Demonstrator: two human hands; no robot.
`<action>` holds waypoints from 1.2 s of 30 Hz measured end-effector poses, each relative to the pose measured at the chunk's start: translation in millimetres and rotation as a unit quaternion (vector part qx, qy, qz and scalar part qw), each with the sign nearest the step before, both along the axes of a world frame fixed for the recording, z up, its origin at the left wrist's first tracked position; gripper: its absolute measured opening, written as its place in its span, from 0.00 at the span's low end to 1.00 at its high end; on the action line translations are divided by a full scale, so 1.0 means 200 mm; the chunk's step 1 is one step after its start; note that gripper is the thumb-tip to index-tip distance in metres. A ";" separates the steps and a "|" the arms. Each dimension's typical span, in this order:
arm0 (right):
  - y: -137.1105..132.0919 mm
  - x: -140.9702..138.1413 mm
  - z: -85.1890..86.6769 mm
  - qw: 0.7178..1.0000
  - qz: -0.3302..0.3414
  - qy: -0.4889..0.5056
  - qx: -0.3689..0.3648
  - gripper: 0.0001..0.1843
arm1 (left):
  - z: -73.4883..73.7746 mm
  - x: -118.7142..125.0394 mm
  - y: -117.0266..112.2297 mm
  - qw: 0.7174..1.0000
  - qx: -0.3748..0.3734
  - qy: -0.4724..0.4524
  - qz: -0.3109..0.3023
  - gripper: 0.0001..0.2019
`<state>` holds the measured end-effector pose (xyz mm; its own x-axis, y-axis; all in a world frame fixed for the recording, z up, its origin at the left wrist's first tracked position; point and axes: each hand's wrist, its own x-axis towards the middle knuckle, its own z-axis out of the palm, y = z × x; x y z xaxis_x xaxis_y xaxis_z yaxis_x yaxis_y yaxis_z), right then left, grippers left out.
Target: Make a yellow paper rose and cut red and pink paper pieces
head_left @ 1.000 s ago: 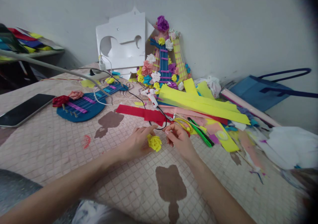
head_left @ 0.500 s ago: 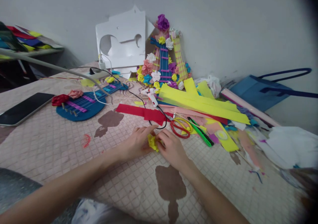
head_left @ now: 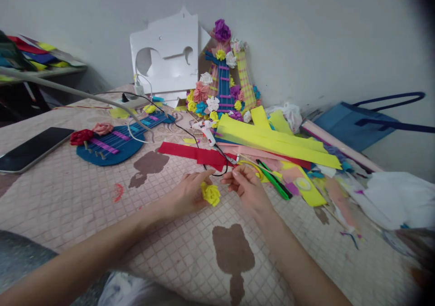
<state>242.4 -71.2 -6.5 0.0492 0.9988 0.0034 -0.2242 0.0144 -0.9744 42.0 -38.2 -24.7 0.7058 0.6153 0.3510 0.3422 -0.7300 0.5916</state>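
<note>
A yellow crepe-paper flower (head_left: 211, 194) with ruffled petals is pinched in my left hand (head_left: 186, 192), its front facing up and right. The fingers wrap its base, so the lower end is hidden. My right hand (head_left: 249, 189) is apart from the flower, just to its right, with loosely curled fingers and nothing visible in them. Behind that hand lie scissors (head_left: 254, 164); the hand covers most of their red handle, while the yellow one shows. Red crepe-paper strips (head_left: 180, 150) and a black cable (head_left: 222, 174) lie just beyond both hands.
A white glue gun (head_left: 206, 129) sits behind the strips. Yellow paper strips (head_left: 282, 141) and a green cutter (head_left: 274, 181) lie to the right. At left are a blue paper guitar (head_left: 108, 154) and a phone (head_left: 36, 150). Flower-decorated guitars (head_left: 224, 86) lean against the wall.
My right hand has let go of the yellow flower and moved right and slightly up, over the scissors' red handle. The flower stays in my left hand, now more fully visible.
</note>
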 end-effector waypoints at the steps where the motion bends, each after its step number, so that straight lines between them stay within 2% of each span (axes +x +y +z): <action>1: 0.01 0.02 0.01 0.999 -0.025 0.033 0.008 0.11 | 0.01 0.00 0.00 1.000 -0.005 0.001 0.002 0.37; 6: 0.05 0.13 0.05 0.975 -0.166 0.078 0.123 0.09 | 0.03 -0.01 -0.01 0.999 -0.030 0.014 0.004 0.36; 9: 0.06 0.20 0.09 0.949 -0.241 0.032 0.200 0.07 | 0.04 -0.01 -0.01 0.999 -0.036 0.014 0.005 0.36; 11: 0.05 0.23 0.10 0.935 -0.276 -0.036 0.217 0.06 | 0.04 -0.01 0.00 0.999 -0.035 0.008 0.003 0.37; 13: 0.03 0.21 0.10 0.941 -0.244 -0.137 0.187 0.06 | 0.03 -0.01 0.00 0.999 -0.034 0.000 -0.001 0.37; 15: 0.01 0.17 0.08 0.947 -0.140 -0.248 0.146 0.07 | 0.02 -0.01 0.00 0.999 -0.036 -0.007 -0.001 0.37; 17: -0.01 0.10 0.06 0.934 -0.035 -0.331 0.133 0.04 | 0.01 -0.01 0.00 0.999 -0.037 -0.014 0.001 0.37; 19: -0.03 0.04 0.04 0.914 0.017 -0.382 0.136 0.02 | 0.00 -0.01 0.00 0.999 -0.037 -0.018 0.000 0.37; 23: -0.05 -0.03 0.01 0.893 0.044 -0.426 0.139 0.06 | 0.00 -0.01 0.00 0.999 -0.033 -0.017 -0.002 0.36; 28: -0.06 -0.06 -0.01 0.872 0.059 -0.450 0.183 0.10 | 0.01 -0.01 -0.01 1.000 -0.026 -0.011 -0.003 0.38; 36: -0.07 -0.10 -0.04 0.802 0.068 -0.556 0.206 0.09 | 0.00 -0.01 -0.02 1.000 -0.012 0.003 0.008 0.36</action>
